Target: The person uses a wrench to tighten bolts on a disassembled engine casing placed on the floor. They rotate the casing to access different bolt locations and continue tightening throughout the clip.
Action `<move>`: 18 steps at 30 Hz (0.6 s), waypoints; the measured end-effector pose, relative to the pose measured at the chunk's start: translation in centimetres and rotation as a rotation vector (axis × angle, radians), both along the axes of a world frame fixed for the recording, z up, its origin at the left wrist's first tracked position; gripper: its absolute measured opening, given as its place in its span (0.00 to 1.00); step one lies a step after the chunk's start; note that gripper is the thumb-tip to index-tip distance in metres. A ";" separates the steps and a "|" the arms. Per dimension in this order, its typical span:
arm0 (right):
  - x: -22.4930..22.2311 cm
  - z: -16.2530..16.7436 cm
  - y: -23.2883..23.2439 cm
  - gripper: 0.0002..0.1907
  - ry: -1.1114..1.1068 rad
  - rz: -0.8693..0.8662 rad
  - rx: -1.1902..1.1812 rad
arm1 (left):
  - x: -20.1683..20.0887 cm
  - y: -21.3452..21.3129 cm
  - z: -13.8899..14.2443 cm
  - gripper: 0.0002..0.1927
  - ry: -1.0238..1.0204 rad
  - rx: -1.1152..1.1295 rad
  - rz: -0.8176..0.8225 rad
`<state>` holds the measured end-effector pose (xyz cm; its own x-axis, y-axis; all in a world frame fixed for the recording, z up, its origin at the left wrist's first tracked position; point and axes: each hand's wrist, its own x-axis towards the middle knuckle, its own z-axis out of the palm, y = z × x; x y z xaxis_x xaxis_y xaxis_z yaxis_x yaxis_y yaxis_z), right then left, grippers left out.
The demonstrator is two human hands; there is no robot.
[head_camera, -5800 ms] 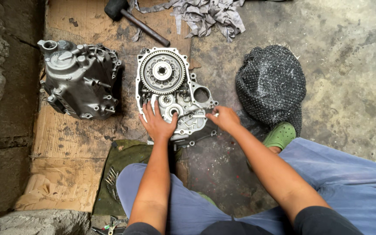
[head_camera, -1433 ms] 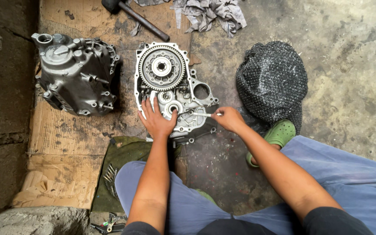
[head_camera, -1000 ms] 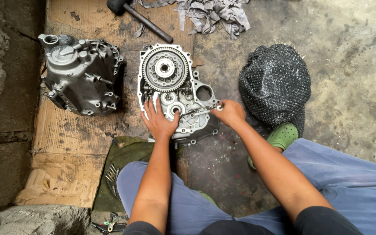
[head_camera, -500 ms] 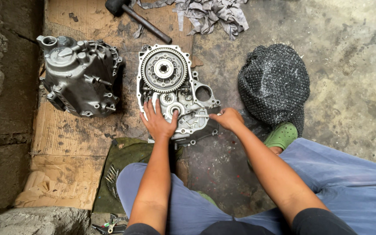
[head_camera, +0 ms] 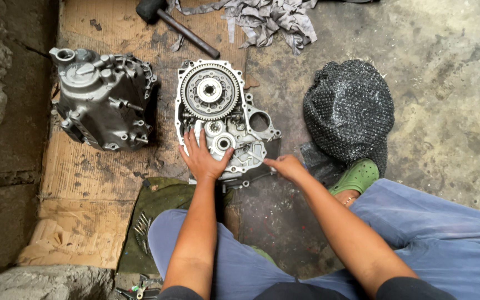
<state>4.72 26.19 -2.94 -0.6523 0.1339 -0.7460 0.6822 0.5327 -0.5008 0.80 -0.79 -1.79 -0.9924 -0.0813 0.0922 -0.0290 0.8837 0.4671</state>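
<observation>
left hand [head_camera: 203, 158] spread flat, fingers splayed, pressed on the lower part of the engine case half [head_camera: 223, 119] on the ground – gripping nothing, just bearing down. right hand [head_camera: 285, 165] at the case's lower right edge, fingers curled in; possibly pinching something small, too hidden to tell. just beyond the left fingertips, small gears, then the large toothed gear [head_camera: 209, 91]. well left of that hand, second engine casing [head_camera: 104, 108] on cardboard [head_camera: 79, 172]. beyond the right hand – dark mesh bundle [head_camera: 348, 111]. farther up, hammer [head_camera: 173, 22], rags [head_camera: 268, 19].

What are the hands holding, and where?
Left hand presses flat on the engine case half, lower face. Right hand touches its lower right edge; grip unclear.
</observation>
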 end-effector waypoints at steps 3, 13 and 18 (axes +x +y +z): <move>2.4 -0.6 -2.5 0.25 -0.180 -0.219 -0.199 | 0.0 0.0 -0.1 0.57 -0.013 -0.005 0.006; 3.6 1.4 -13.8 0.17 -0.177 -0.621 -0.730 | -0.1 0.0 -0.2 0.59 0.001 -0.035 -0.004; 3.6 2.2 -14.5 0.11 -0.090 -0.718 -0.895 | -0.4 0.0 0.3 0.61 -0.079 -0.052 -0.006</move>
<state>8.34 11.72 -0.77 -0.5796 -0.1481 -0.8013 0.7369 -0.5151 -0.4378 0.38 -0.83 -1.46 -0.9972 -0.0722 0.0174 -0.0584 0.9069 0.4172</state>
